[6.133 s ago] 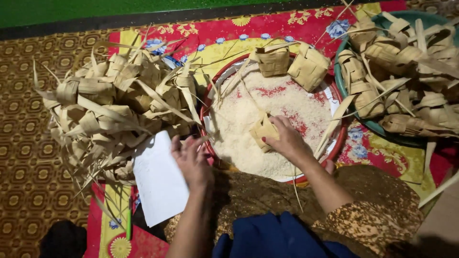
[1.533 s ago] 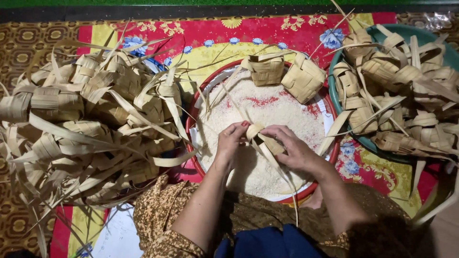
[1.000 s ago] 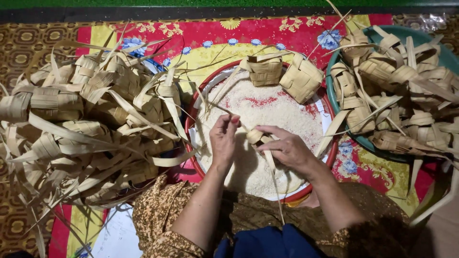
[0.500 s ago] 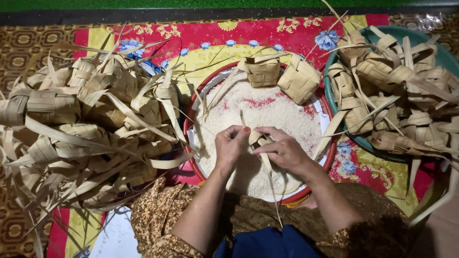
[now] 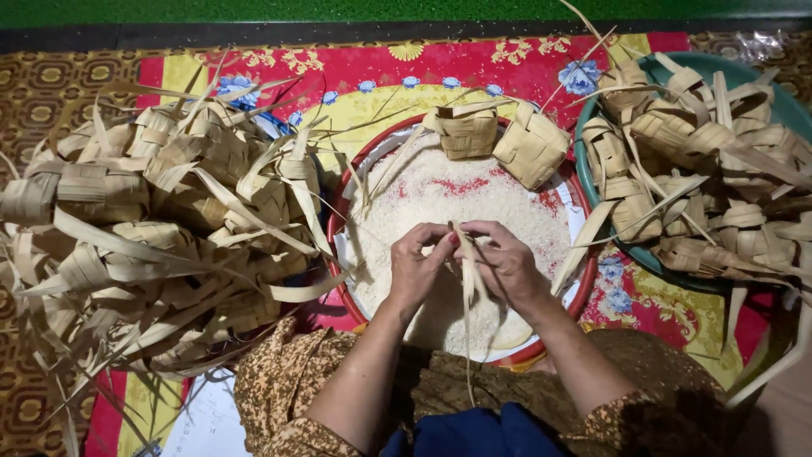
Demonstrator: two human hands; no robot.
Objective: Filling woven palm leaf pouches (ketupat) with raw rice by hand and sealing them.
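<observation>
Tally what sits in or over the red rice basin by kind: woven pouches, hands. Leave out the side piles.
Woven palm-leaf pouches lying on the rice at the far rim: 2
Woven pouch held over the rice: 1
Hands: 2, left hand and right hand
Red basin of rice: 1
Total: 6

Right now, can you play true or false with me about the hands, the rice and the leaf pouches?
1. Both hands, left hand and right hand, hold one woven leaf pouch over the rice. True.
2. The rice lies in a blue bucket. False: it lies in a round tray with a red rim.
3. Two woven pouches sit at the tray's far edge. True.
4. The teal basin on the right is full of water. False: it holds woven pouches.
5. A big pile of pouches lies on the left. True.
</observation>
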